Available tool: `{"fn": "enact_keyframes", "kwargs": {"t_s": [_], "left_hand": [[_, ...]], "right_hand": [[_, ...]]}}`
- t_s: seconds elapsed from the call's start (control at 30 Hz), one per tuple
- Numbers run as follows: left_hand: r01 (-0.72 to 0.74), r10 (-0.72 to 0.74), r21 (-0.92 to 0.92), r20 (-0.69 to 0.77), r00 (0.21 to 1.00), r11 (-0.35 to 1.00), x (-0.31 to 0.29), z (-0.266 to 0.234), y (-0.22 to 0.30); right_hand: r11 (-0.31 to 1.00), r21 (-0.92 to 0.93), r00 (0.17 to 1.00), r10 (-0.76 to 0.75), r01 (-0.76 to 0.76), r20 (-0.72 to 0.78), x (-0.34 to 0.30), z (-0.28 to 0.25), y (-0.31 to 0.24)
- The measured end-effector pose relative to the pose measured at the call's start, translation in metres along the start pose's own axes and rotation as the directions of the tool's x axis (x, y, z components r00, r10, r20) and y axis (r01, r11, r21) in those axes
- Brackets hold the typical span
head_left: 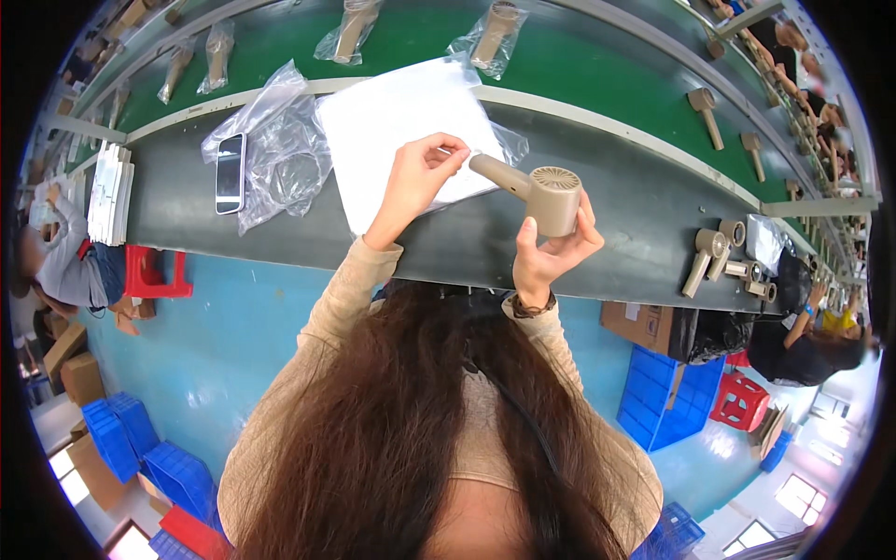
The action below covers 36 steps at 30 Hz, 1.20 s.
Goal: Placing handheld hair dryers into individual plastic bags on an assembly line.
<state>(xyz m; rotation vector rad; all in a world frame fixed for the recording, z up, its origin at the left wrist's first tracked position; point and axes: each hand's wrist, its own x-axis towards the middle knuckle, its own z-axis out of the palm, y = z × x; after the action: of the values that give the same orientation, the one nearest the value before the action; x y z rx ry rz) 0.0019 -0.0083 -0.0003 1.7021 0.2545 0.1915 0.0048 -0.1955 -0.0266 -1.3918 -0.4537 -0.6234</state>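
Observation:
My right hand [551, 252] grips the round head of a beige handheld fan [554, 201] above the near part of the bench. The fan's slatted grille faces up, and its handle points to the upper left. At the tip of that handle, my left hand [418, 182] is closed in a pinch. Something small and pale shows by its fingertips, too small to name. Under and beyond the left hand lies a stack of white sheets [392, 112], partly over clear plastic bags [285, 177]. A phone [230, 173] rests left of the sheets.
Behind a pale rail, a green conveyor belt [597, 75] carries bagged fans [495, 37] and unbagged fans [706, 117]. More beige fans [709, 247] sit at the bench's right end. White booklets [110, 191] are stacked at the left end. A blue crate [658, 397] stands on the floor. Other people work at both sides.

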Motion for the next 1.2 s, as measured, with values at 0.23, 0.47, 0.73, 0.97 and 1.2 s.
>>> {"fn": "enact_keyframes", "kwargs": {"t_s": [0.23, 0.47, 0.73, 0.97, 1.2], "left_hand": [[-0.05, 0.05, -0.038, 0.005, 0.999, 0.998, 0.003, 0.004, 0.0], [-0.059, 0.06, -0.026, 0.018, 0.998, 0.998, 0.008, 0.0, -0.004], [-0.015, 0.014, 0.029, 0.045, 0.999, 0.999, 0.012, -0.003, -0.014], [-0.078, 0.091, 0.164, -0.075, 0.993, 0.983, 0.012, -0.004, -0.018], [-0.081, 0.082, 0.131, -0.004, 0.997, 0.988, 0.012, 0.003, -0.009]], "right_hand": [[0.989, 0.087, 0.985, 0.13, -0.12, -0.116, -0.007, 0.006, -0.001], [0.993, 0.03, 0.98, 0.116, -0.113, -0.16, -0.01, -0.007, -0.011], [0.794, 0.424, 0.812, 0.55, -0.436, -0.195, -0.008, 0.005, 0.006], [0.917, 0.131, 0.886, 0.397, -0.376, -0.241, -0.017, -0.002, 0.027], [0.988, 0.045, 0.976, 0.156, -0.151, -0.154, -0.016, 0.02, 0.015]]}}
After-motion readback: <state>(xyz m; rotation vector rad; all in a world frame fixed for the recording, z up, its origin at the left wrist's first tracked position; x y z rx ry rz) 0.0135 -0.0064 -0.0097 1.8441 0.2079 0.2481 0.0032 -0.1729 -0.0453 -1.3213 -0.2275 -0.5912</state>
